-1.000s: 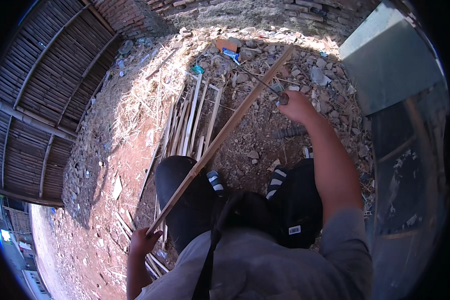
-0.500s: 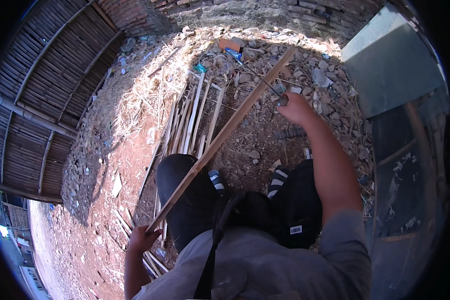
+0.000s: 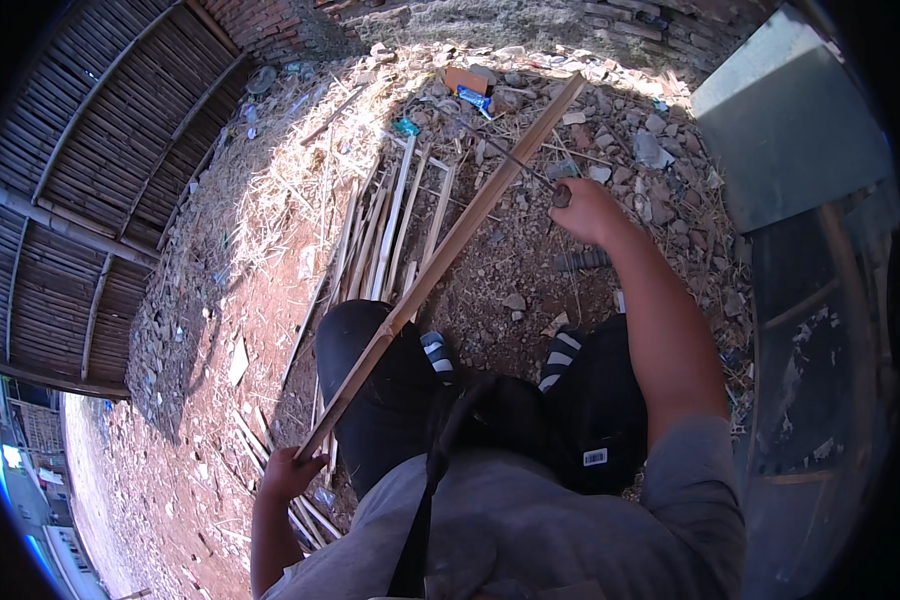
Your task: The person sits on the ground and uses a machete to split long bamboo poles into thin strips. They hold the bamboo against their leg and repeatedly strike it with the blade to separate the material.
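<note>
My left hand is closed round the near end of a long split bamboo strip. The strip slants up and to the right across my left thigh, its far end raised over the rubble. My right hand grips the dark rounded handle of a thin metal tool. The tool's narrow shaft or blade crosses the strip near its far end and points up and left; whether it touches the strip, I cannot tell.
Several loose strips lie on the ground beyond my left knee, more beside my left hand. Stones and rubble spread at the right. A grey panel stands at the far right, a bamboo-slat wall at the left, a brick wall behind.
My right hand and the tool have shifted slightly left, and the tool's handle shows more. The strip's far end sits a little higher in view. Both grips stay the same.
</note>
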Available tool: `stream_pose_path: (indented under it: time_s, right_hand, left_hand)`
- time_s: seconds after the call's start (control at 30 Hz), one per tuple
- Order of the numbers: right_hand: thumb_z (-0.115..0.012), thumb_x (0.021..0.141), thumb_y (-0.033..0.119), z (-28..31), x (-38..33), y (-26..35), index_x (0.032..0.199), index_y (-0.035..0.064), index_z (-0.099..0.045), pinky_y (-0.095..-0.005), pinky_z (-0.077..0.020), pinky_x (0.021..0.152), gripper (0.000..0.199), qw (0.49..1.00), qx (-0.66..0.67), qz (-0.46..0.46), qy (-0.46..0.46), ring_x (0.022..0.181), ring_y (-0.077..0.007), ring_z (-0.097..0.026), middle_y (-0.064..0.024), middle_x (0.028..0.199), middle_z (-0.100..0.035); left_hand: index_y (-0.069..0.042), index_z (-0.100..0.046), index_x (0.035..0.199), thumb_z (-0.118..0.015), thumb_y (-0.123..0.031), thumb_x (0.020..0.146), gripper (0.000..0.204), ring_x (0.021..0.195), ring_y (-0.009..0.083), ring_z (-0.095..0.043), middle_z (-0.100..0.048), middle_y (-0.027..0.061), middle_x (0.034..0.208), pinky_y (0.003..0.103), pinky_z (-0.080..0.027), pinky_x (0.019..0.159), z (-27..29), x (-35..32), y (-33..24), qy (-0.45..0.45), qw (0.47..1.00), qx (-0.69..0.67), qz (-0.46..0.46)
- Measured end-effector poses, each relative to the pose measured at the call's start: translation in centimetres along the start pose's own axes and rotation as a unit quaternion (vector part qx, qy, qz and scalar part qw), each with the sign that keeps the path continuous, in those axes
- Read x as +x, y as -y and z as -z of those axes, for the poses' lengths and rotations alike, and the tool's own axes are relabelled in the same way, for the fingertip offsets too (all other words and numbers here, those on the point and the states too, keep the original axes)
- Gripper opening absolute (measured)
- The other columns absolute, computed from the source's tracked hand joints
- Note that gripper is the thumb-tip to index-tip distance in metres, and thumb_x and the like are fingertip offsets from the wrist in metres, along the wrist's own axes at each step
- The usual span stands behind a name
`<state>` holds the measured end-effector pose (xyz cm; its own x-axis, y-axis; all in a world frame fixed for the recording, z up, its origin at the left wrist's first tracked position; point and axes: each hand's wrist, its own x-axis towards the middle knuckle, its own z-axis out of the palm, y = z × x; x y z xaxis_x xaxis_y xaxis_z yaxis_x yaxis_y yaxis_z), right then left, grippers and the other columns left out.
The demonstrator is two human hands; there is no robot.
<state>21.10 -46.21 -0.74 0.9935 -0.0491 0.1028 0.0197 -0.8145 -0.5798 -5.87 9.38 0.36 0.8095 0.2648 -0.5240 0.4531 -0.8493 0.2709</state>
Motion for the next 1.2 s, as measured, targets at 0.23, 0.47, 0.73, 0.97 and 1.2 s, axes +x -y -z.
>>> stream_pose_path:
  time_s: [0.23, 0.47, 0.73, 0.97, 1.2]
  right_hand:
    - [-0.066, 0.077, 0.022, 0.3, -1.8, 5.4, 0.101, 0.0089, -0.069, -0.0503, -0.0545, 0.084, 0.027, 0.958, -0.134, 0.143, 0.210, 0.092, -0.0383, -0.069, -0.0136, 0.094, -0.072]
    - [-0.077, 0.081, 0.033, 1.0, 1.6, -3.2, 0.137, 0.0008, -0.058, -0.0417, -0.0541, 0.086, 0.068, 0.989, 0.011, -0.104, 0.108, 0.096, -0.0285, -0.070, -0.0177, 0.111, -0.069]
    - [-0.074, 0.082, 0.029, 1.4, -0.6, 2.8, 0.124, 0.0092, -0.068, -0.0442, -0.0546, 0.076, 0.047, 0.978, -0.124, 0.081, 0.146, 0.086, -0.0300, -0.072, -0.0175, 0.088, -0.072]
    - [-0.077, 0.082, 0.026, -1.0, 0.6, -2.3, 0.096, 0.0013, -0.066, -0.0418, -0.0511, 0.066, 0.030, 0.995, 0.090, -0.014, -0.031, 0.071, -0.0255, -0.067, -0.0095, 0.074, -0.066]
    - [-0.076, 0.088, 0.017, 0.4, -0.1, 0.2, 0.087, 0.0115, -0.057, -0.0265, -0.0382, 0.055, 0.021, 0.873, 0.467, -0.076, 0.118, 0.057, -0.0069, -0.048, 0.0036, 0.064, -0.051]
  left_hand:
    - [0.000, -0.069, 0.076, -0.086, -0.038, 0.080, 0.042, 0.056, 0.0132, -0.052, -0.059, 0.0077, 0.059, 0.036, -0.047, 0.057, -0.8, 0.7, 1.1, 0.003, 1.000, 0.014, 0.011]
    - [0.001, -0.068, 0.083, -0.084, -0.036, 0.082, 0.040, 0.059, 0.0135, -0.060, -0.063, 0.0055, 0.064, 0.037, -0.049, 0.056, -0.4, 0.8, 1.4, 0.002, 1.000, 0.016, 0.001]
    - [0.001, -0.069, 0.078, -0.085, -0.041, 0.081, 0.046, 0.061, 0.0135, -0.054, -0.061, 0.0070, 0.062, 0.036, -0.047, 0.061, -1.3, 1.4, 1.8, 0.044, 0.998, -0.038, 0.012]
    - [0.002, -0.069, 0.079, -0.084, -0.041, 0.082, 0.045, 0.062, 0.0122, -0.052, -0.059, 0.0066, 0.061, 0.037, -0.046, 0.060, -0.4, 1.0, 0.5, 0.037, 0.999, -0.025, 0.015]
    - [0.000, -0.069, 0.077, -0.083, -0.041, 0.082, 0.044, 0.056, 0.0203, -0.057, -0.061, 0.0138, 0.061, 0.040, -0.048, 0.060, -2.0, 1.4, 0.7, -0.003, 1.000, -0.006, -0.010]
